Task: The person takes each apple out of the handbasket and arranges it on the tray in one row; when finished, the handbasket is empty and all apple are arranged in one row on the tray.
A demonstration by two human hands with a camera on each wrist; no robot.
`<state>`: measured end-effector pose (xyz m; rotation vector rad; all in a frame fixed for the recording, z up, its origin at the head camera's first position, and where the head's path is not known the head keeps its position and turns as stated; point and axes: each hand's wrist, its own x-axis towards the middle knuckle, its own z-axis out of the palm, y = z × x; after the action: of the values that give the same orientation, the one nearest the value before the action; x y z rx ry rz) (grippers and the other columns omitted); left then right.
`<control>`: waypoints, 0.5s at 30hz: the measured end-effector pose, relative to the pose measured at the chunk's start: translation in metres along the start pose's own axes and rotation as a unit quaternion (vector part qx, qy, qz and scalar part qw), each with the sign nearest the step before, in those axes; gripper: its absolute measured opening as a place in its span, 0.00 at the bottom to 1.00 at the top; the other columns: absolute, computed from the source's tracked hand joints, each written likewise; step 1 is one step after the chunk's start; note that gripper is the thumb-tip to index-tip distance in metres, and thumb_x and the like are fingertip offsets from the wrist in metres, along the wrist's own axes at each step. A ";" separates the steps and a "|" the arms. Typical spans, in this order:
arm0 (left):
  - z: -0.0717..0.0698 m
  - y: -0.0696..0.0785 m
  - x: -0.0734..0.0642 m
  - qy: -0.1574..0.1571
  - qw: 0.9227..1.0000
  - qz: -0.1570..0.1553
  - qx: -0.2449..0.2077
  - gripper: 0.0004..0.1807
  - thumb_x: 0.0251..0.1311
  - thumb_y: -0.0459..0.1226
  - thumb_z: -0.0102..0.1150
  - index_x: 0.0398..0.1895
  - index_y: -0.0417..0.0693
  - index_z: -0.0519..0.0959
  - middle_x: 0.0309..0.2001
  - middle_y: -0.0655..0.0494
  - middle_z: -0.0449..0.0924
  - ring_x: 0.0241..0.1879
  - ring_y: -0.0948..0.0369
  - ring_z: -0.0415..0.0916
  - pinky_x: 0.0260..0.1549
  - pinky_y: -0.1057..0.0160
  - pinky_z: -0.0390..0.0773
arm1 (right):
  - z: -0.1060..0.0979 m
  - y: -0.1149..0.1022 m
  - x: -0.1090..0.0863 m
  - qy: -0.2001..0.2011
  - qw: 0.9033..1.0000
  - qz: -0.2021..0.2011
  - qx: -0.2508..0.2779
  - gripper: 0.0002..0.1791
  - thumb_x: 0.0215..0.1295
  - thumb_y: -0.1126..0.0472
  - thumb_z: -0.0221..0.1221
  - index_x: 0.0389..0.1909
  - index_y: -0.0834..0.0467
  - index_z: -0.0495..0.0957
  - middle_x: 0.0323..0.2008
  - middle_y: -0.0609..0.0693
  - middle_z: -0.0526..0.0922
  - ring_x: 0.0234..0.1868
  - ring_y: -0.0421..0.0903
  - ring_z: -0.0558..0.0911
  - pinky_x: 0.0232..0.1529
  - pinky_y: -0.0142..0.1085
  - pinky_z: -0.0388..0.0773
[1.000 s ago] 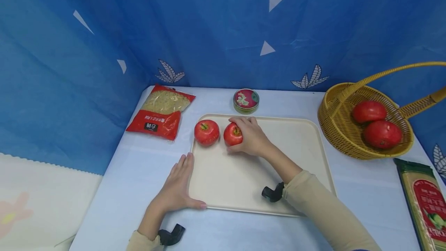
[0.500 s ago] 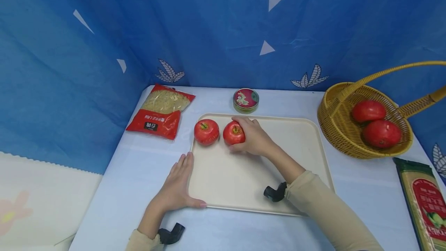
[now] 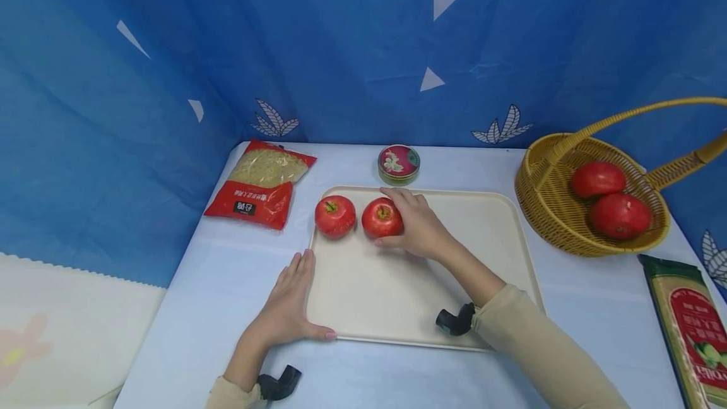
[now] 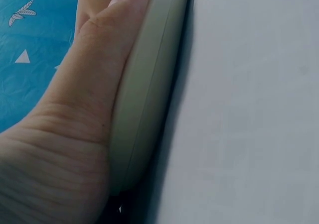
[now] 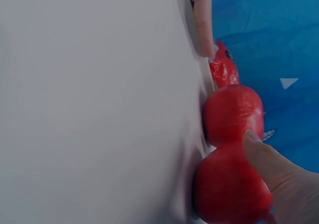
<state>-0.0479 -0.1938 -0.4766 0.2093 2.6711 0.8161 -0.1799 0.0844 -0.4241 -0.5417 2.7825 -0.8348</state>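
Currently | right apple point(image 3: 376, 219): stem up | tray point(image 3: 363, 295): long axis crosswise | right hand point(image 3: 421, 227): grasping right apple | left hand point(image 3: 286, 311): straight-fingered at tray

White-covered table point(image 3: 216, 308). Directly on it: beige tray point(image 3: 363, 295). Relative to tray: red-and-clear bag point(image 3: 262, 183) off far left corner; round tin point(image 3: 399, 163) just behind; wicker basket point(image 3: 542, 219) at right, near far corner; green-ended packet point(image 3: 687, 327) farther right.

Red apples point(image 3: 335, 216) point(image 3: 382, 217) (seemingly apart) on tray point(image 3: 363, 295)

The head view looks down; close wrist views share its tray point(image 3: 363, 298).
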 end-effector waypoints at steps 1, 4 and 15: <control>0.000 0.000 0.000 0.000 1.000 -0.001 -0.003 0.86 0.22 0.71 0.76 0.80 0.48 0.33 0.82 0.51 0.31 0.81 0.49 0.27 0.77 0.41 0.37 | -0.003 0.000 -0.003 0.006 1.000 -0.005 -0.003 0.59 0.43 0.40 0.77 0.76 0.40 0.54 0.74 0.48 0.61 0.69 0.54 0.63 0.54 0.57 0.80; 0.001 0.000 0.000 0.001 1.000 -0.003 -0.006 0.86 0.22 0.71 0.76 0.80 0.49 0.33 0.82 0.52 0.31 0.81 0.49 0.27 0.77 0.41 0.37 | -0.012 -0.003 -0.013 0.022 1.000 -0.017 -0.005 0.58 0.44 0.40 0.77 0.76 0.40 0.55 0.74 0.49 0.60 0.70 0.55 0.63 0.56 0.60 0.78; 0.003 -0.002 0.001 0.002 1.000 -0.010 -0.006 0.87 0.20 0.73 0.74 0.80 0.51 0.32 0.82 0.53 0.32 0.81 0.51 0.26 0.77 0.42 0.37 | -0.056 0.011 -0.070 0.091 0.995 -0.045 -0.004 0.48 0.52 0.38 0.71 0.73 0.43 0.63 0.72 0.50 0.64 0.72 0.55 0.62 0.65 0.63 0.69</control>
<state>-0.0479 -0.1937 -0.4800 0.1788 2.6677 0.8282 -0.1340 0.1477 -0.3791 -0.6254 2.9466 -0.9369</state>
